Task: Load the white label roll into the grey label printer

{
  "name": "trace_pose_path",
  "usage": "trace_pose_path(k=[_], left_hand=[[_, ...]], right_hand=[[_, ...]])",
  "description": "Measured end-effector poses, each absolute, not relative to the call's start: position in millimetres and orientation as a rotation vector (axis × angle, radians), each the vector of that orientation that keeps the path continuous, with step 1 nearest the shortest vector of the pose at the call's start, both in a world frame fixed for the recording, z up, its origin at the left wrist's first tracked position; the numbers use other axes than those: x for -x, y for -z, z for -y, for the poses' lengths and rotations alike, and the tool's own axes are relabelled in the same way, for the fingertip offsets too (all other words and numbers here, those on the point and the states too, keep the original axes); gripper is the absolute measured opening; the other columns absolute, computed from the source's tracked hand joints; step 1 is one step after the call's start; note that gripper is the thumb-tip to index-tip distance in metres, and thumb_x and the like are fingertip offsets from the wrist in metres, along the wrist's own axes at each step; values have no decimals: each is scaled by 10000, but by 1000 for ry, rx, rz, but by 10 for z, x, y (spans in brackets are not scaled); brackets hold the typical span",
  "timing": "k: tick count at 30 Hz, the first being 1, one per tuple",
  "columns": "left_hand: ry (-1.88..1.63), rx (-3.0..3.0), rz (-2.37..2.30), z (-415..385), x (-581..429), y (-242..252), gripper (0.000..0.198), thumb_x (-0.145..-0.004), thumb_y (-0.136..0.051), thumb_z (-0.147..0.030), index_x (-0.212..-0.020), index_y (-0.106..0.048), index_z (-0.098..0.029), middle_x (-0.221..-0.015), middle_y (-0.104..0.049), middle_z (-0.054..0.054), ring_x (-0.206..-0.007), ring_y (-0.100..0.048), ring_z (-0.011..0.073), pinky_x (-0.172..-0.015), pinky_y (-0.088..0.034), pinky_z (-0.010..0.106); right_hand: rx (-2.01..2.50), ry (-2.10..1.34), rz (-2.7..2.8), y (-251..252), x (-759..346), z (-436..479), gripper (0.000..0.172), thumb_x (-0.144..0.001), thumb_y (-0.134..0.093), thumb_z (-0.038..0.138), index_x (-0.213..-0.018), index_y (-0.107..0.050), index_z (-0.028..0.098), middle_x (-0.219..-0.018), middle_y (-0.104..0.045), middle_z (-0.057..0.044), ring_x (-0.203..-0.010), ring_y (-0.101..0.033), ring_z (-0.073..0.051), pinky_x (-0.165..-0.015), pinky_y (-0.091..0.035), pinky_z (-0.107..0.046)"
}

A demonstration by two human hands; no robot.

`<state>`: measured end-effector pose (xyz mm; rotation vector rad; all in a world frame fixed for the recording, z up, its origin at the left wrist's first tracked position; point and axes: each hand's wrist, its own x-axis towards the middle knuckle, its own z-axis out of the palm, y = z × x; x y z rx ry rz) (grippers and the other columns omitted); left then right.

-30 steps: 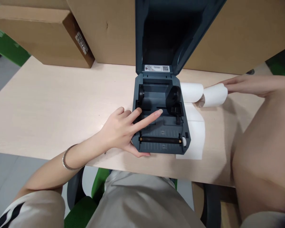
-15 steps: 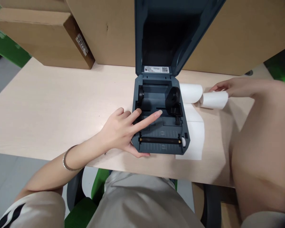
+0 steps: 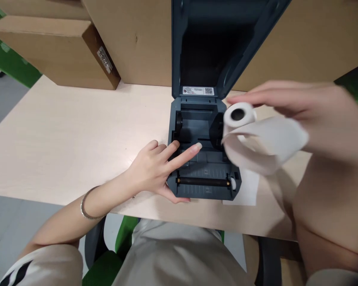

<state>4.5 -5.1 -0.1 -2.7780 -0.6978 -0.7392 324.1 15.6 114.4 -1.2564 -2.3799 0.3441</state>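
A dark blue-grey label printer (image 3: 203, 194) stands near the table's front edge with its lid (image 3: 177, 51) raised. Inside are a black platen roller (image 3: 203, 181) and two black roll holders. My left hand (image 3: 153, 169) rests against the printer's left front corner, fingers spread, the index finger stretched over the bay and the thumb along the front edge. At the printer's right side, my right hand (image 3: 298, 107), blurred, grips a white paper roll (image 3: 247, 109). The roll's dark core hole faces me, and a loose curled strip hangs from it. The strip hides part of the printer's right edge.
A sheet of white paper (image 3: 249, 190) lies on the table right of the printer. Large cardboard boxes (image 3: 146, 43) stand behind, with a smaller labelled carton (image 3: 56, 55) at back left. The wooden table (image 3: 77, 131) has a near edge close to my body.
My right hand has lifted a white paper roll off the table and brought it left, up to the printer's right side. The left hand stays on the printer. The view has shifted slightly.
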Motion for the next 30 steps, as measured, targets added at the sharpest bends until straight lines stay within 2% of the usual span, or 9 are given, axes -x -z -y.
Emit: trace_pose_path(k=[4,7,13,18,21,22,24,27,30], left_hand=[[737,2751,699,59,-56,-10,1191,-839,-329,-1032,-1644,-463,-165,-1129,-748,169,-694,-604,231,-651,-374,368],[725,2739,689,67,-67,-55,1115,-875,-313,-1003,-1587,-519,-170,-1094,-754,160,-654,-587,212,-645,-377,358],[710,2728,661,71,-80,-102,1056,-936,-272,-924,-1604,-428,-120,-1066,-761,180,-632,-581,215,-633,-368,357],[736,2728,658,68,-86,-90,1065,-929,-273,-938,-1596,-416,-120,-1081,-770,191,-623,-575,216,-637,-362,358],[771,2726,652,61,-90,-80,1097,-922,-282,-943,-1612,-366,-95,-1063,-771,187,-613,-571,217,-629,-357,353],[782,2724,650,58,-92,-73,1114,-916,-287,-949,-1618,-349,-86,-1053,-770,181,-611,-573,217,-627,-357,352],[800,2730,653,53,-93,-53,1149,-907,-286,-960,-1631,-318,-68,-1045,-770,174,-612,-583,217,-625,-358,350],[843,2752,668,52,-92,-13,1209,-894,-289,-975,-1652,-267,-34,-1052,-775,168,-617,-601,219,-625,-358,354],[877,2769,702,57,-87,13,1284,-863,-350,-998,-1697,-193,-35,-1097,-786,170,-648,-626,235,-631,-351,362]], right_hand=[[1104,-387,2457,-904,-2963,-230,328,-944,-610,219,-1236,-746,283,-1178,-792,-7,-1032,-762,-216,-911,-616,-346],[1060,-400,2523,-696,-2905,-317,399,-936,-530,144,-1243,-767,240,-1202,-802,-33,-1069,-768,-224,-933,-610,-360],[961,-361,2668,-498,-2827,-405,427,-1066,-423,200,-1288,-786,235,-1294,-793,-53,-1145,-767,-249,-987,-575,-445],[908,-384,2688,-535,-2874,-409,409,-1005,-464,161,-1187,-812,274,-1271,-801,-18,-1208,-762,-239,-1250,-458,-542],[921,-612,2609,-651,-2923,-350,315,-1007,-496,219,-1120,-779,301,-1149,-821,44,-1090,-781,-198,-1304,-427,-525],[945,-701,2567,-695,-2936,-321,243,-1007,-531,269,-1084,-759,302,-1097,-819,55,-1039,-779,-189,-1271,-470,-495],[1027,-893,2470,-773,-2949,-260,115,-958,-649,355,-1026,-716,291,-1005,-800,52,-970,-764,-187,-1097,-584,-416],[1105,-1172,2404,-824,-2926,-188,243,-838,-788,382,-1021,-680,263,-991,-782,29,-939,-742,-185,-832,-596,-318],[1169,-1087,2499,-799,-2862,-148,309,-835,-772,387,-1099,-698,242,-1073,-768,-21,-994,-705,-207,-799,-565,-315]])
